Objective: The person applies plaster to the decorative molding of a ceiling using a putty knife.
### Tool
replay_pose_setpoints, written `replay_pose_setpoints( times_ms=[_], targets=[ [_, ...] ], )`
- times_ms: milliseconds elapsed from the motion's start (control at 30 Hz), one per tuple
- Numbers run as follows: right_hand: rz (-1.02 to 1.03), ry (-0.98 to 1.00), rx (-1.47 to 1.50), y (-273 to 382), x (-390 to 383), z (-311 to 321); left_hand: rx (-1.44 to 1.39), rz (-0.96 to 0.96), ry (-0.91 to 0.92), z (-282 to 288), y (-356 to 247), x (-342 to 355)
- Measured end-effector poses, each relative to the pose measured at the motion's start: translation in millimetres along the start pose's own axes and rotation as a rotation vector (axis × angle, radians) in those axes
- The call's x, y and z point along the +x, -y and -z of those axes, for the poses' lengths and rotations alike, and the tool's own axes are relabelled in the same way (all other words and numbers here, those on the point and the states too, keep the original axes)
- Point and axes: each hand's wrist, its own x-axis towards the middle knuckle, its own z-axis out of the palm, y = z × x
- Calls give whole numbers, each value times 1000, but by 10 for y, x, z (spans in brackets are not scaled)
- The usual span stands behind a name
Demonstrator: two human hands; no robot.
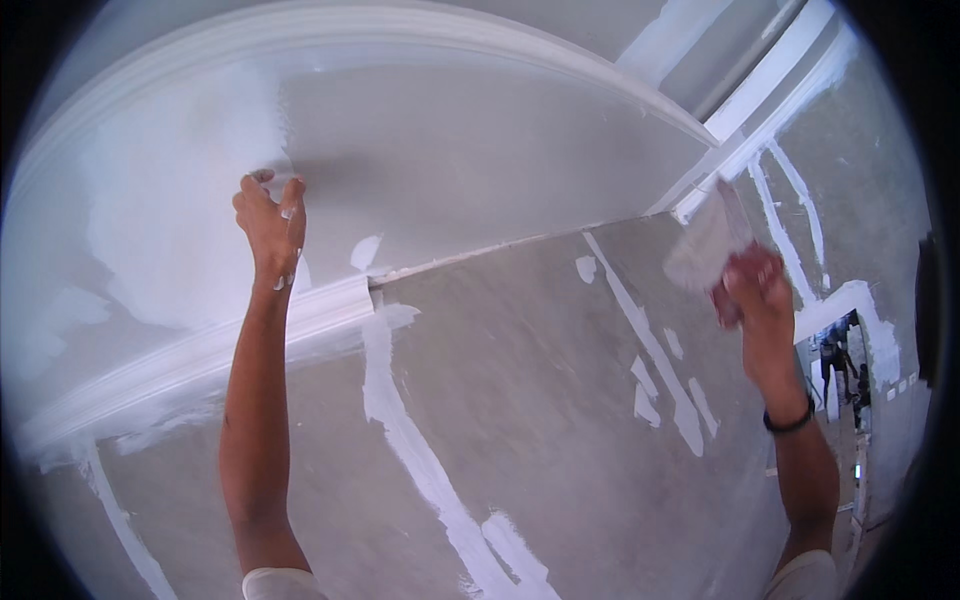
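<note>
My left hand (268,225) is raised against the ceiling panel (470,130), at the edge of a white skim-coated patch (160,180). Its fingers are curled, with white compound smeared on the skin; what they hold, if anything, is hidden. My right hand (760,320), a dark band on its wrist, grips the red handle of a putty knife (710,240). The wide, pale blade is blurred and lifted toward the corner where ceiling trim meets the wall.
White cornice moulding (200,360) runs along the wall (510,380), which carries streaks of white compound. Curved trim (400,32) crosses the ceiling above. At the far right, through an opening, a small figure of a person (835,355) stands among objects too small to tell.
</note>
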Motion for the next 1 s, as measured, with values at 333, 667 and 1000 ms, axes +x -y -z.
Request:
replay_pose_setpoints(
  times_ms=[333, 667, 1000],
  targets=[
    [795, -229, -317, 607, 1996, -1054, -72, 120, 47, -88, 69, 258],
    [1023, -202, -688, 830, 2462, -2078, -23, 189, 76, 28, -150, 169],
    [1197, -135, -891, 810, 2280, -2415, -64, 156, 97, 54, -181, 134]
  ],
)
